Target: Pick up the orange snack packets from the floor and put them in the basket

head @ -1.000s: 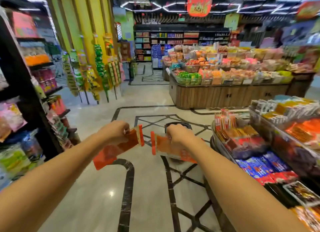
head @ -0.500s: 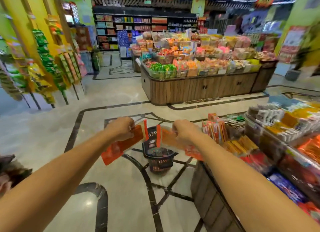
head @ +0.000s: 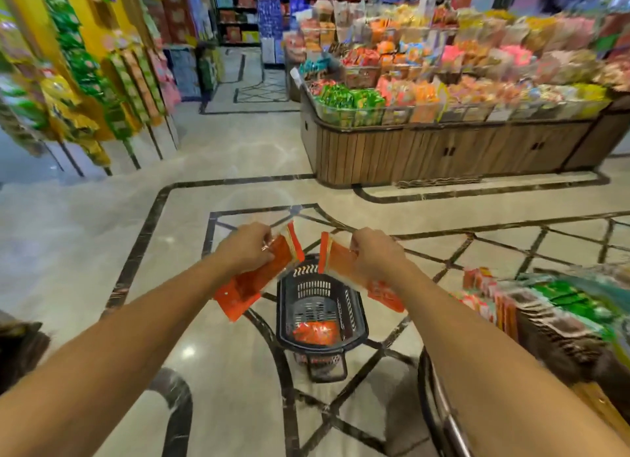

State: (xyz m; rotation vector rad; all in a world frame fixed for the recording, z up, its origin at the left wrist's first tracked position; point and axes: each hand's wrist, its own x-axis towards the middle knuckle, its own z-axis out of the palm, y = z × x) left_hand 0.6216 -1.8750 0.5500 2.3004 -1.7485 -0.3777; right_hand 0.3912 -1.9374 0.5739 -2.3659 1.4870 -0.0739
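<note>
A black plastic basket (head: 359,323) stands on the shop floor just ahead of me, with an orange snack packet (head: 315,332) lying in its near end. My left hand (head: 247,247) is shut on an orange snack packet (head: 252,281) held above the basket's left rim. My right hand (head: 375,252) grips another orange snack packet (head: 344,264) above the basket's right side; its far end shows below my wrist. Both arms are stretched forward over the basket.
A low display shelf (head: 545,323) of packets stands close on my right. A long wooden island (head: 443,149) piled with snacks lies ahead. Hanging racks (head: 85,92) line the yellow wall at left. Polished tiled floor (head: 85,235) with dark inlay lines stretches between them.
I have walked closer and my view has tilted down. The basket, half hidden behind my hands before, now sits fully in view below them. Both hands keep their packets.
</note>
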